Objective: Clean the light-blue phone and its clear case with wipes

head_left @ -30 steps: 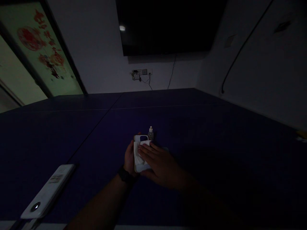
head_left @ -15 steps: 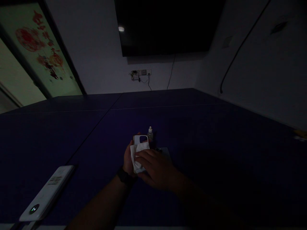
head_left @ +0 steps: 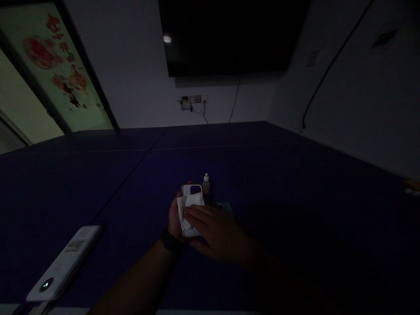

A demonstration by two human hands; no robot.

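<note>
A phone case (head_left: pixel 186 189) with a pale inside, a brownish rim and a camera cutout lies in my left hand (head_left: pixel 174 216), whose fingers wrap round its left side and back. On the case rests a folded white tissue (head_left: pixel 194 200). My right hand (head_left: pixel 210 227) presses the tissue against the case, fingers close together and partly covering it. Just beyond the case stands a small clear bottle (head_left: pixel 206 184) with a white cap. Partly behind my right hand, a phone (head_left: pixel 227 206) lies on the dark blue table (head_left: pixel 131 210); its lower part is hidden.
At the near left lies a white power bank (head_left: pixel 65 262) with a small lit display and a cable at its near end. Past the far table edge, a wall carries sockets (head_left: pixel 193 99) and a large dark screen (head_left: pixel 229 39). The room is dim.
My right hand and the tissue have shifted slightly up along the case, and more of its lower edge shows. The left hand still holds the case in nearly the same place.
</note>
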